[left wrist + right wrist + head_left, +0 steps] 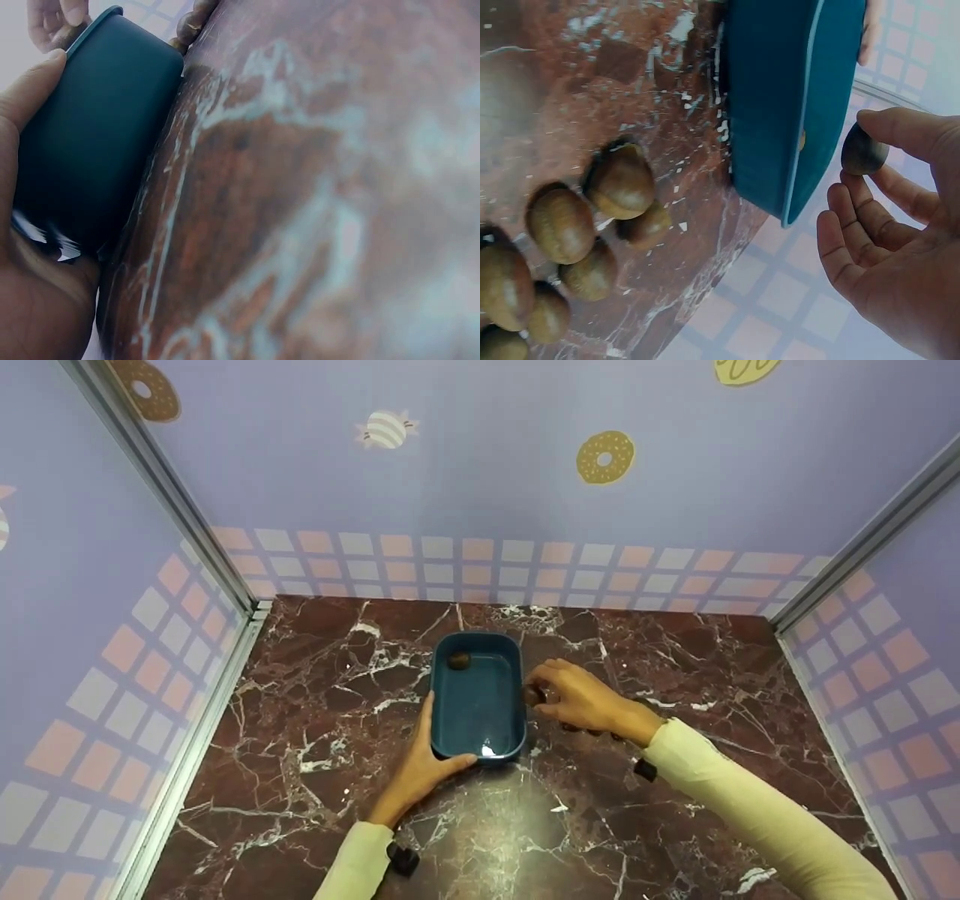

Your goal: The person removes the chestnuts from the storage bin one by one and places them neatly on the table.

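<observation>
A blue rectangular dish (pixel 484 701) stands on the marble table (pixel 712 675). One chestnut (pixel 459 661) lies in its far left corner. My left hand (pixel 420 765) grips the dish's near left corner, fingers along the left wall and thumb round the near end; the left wrist view shows the dish (pixel 90 142) against that palm (pixel 30 300). My right hand (pixel 545 688) is beside the right rim and pinches a dark chestnut (pixel 533 696). In the right wrist view the pinched chestnut (pixel 864 150) is between thumb and fingers (pixel 851 196), close to the dish (pixel 780 97) rim.
Several loose chestnuts (pixel 619 180) lie on the marble right of the dish, mostly hidden under my right hand in the head view. Patterned walls with metal corner posts (pixel 247 600) close in the table on three sides.
</observation>
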{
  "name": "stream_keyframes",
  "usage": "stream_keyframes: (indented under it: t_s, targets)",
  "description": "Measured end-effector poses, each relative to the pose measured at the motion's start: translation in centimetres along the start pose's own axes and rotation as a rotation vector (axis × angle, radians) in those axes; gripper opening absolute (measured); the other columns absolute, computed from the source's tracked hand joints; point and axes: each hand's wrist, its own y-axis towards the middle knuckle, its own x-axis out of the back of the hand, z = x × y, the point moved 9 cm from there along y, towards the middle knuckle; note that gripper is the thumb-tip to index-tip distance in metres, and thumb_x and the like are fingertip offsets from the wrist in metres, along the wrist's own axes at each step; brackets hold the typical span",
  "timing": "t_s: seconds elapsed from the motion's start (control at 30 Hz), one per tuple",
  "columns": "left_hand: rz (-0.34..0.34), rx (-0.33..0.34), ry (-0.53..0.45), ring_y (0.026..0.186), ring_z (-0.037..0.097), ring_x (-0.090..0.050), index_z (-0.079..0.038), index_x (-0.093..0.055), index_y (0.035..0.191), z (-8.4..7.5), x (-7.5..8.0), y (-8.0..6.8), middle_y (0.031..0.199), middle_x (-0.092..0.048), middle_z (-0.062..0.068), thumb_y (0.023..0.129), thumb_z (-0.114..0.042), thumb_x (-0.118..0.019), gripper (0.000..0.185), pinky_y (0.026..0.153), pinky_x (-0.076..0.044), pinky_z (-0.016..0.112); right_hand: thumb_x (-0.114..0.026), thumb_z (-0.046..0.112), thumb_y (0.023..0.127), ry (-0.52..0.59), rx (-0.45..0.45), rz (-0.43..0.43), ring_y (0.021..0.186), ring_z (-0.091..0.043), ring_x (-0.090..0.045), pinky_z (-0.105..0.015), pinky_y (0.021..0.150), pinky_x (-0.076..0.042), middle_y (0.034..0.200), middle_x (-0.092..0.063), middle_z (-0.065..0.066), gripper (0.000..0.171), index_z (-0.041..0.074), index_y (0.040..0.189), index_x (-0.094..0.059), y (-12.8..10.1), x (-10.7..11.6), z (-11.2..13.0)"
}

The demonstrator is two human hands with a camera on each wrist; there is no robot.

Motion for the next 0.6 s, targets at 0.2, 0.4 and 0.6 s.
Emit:
stream_keyframes:
  t_s: [0.2, 0.4, 0.6]
  targets:
    - [-0.001, -0.015, 0.009, 0.169, 0.038, -0.011, -0.022, -0.006, 0.18, -0.2, 0.0, 0.0, 0.185, -0.007, 0.011, 0.084, -0.036, -0.099, 0.134, 0.131, -0.017, 0.066, -0.087, 0.012, 0.091, -0.003, -0.024, 0.004, 0.1, -0.025, -0.065, -0.045, 0.085, -0.059, 0.11, -0.071, -0.007, 0.034, 0.008, 0.123, -0.076, -1.6, -0.2, -0.7]
    - [0.009, -0.026, -0.015, 0.169, 0.037, -0.008, -0.021, -0.005, 0.18, -0.3, -0.1, 0.0, 0.185, -0.005, 0.012, 0.087, -0.028, -0.097, 0.132, 0.132, -0.014, 0.067, -0.087, 0.01, 0.09, 0.023, -0.057, -0.009, 0.102, -0.024, -0.065, -0.046, 0.088, -0.058, 0.11, -0.071, -0.006, 0.034, 0.009, 0.122, -0.076, -3.5, -0.8, -1.5]
    - [0.005, -0.025, 0.001, 0.169, 0.038, -0.008, -0.022, -0.005, 0.18, -0.3, -0.1, 0.0, 0.185, -0.005, 0.013, 0.086, -0.029, -0.098, 0.132, 0.131, -0.015, 0.067, -0.088, 0.011, 0.089, 0.043, -0.109, -0.009, 0.105, -0.026, -0.067, -0.049, 0.088, -0.058, 0.118, -0.072, -0.008, 0.04, 0.007, 0.127, -0.075, -5.7, -1.7, -2.8]
